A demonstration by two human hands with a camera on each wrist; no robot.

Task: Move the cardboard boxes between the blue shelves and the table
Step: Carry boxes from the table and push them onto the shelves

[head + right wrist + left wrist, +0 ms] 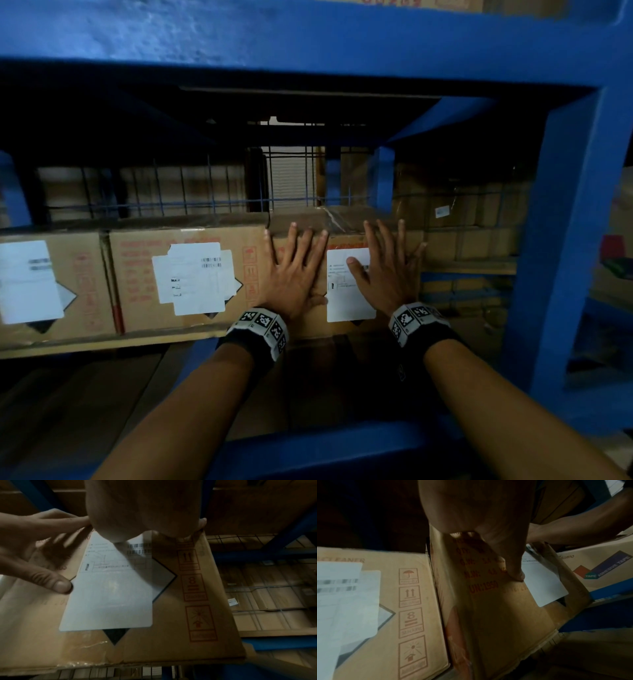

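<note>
A cardboard box (346, 329) with a white label (349, 294) sits on the blue shelf, rightmost in a row. Both my hands lie flat against its front face with fingers spread. My left hand (294, 270) presses the left half, beside the seam with the neighbouring box (185, 277). My right hand (390, 267) presses the right half, thumb on the label. In the left wrist view the left thumb (513, 566) touches the box (496, 608) by its red print. In the right wrist view the box (171, 635) shows its label (111, 595) and the left hand (34, 547).
Two more labelled boxes (51, 281) fill the shelf to the left. A blue upright post (565, 240) stands close on the right, and a blue beam (308, 44) runs overhead. Wire mesh (154, 192) backs the shelf. Further boxes (472, 222) sit behind on the right.
</note>
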